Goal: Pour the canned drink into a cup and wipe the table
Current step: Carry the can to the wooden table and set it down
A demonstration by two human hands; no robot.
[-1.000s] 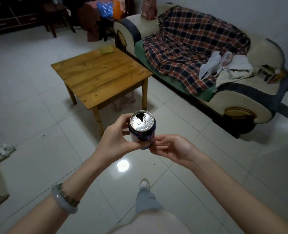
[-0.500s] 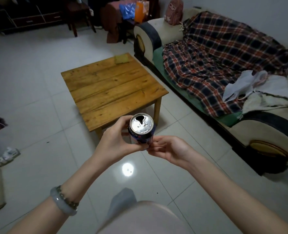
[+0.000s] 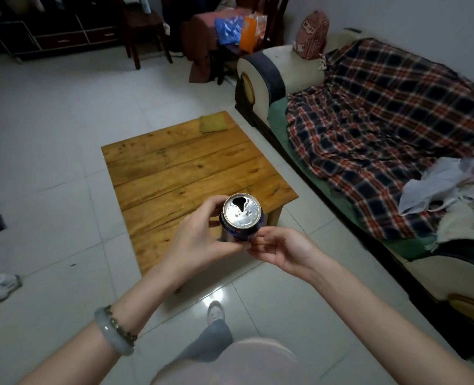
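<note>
My left grip (image 3: 202,240) wraps the open can (image 3: 241,215) and my right grip (image 3: 283,251) pinches its base, over the table's (image 3: 174,162) near edge. No cup anywhere, so any tilt probably slops drink onto the floor (image 3: 63,218).

Silver-topped dark blue can (image 3: 241,215), honey-yellow planked wooden table (image 3: 180,168) with an olive-yellow cloth (image 3: 213,124), red, navy and white plaid blanket (image 3: 383,120) over a cream and black sofa (image 3: 299,65), white tiled floor (image 3: 50,134), pale grey bangle (image 3: 113,333).

A home living room is indicated by a sofa (image 3: 272,70) draped in a plaid blanket (image 3: 383,129), a low wooden counter (image 3: 180,168), a white tiled floor (image 3: 50,129)
</note>
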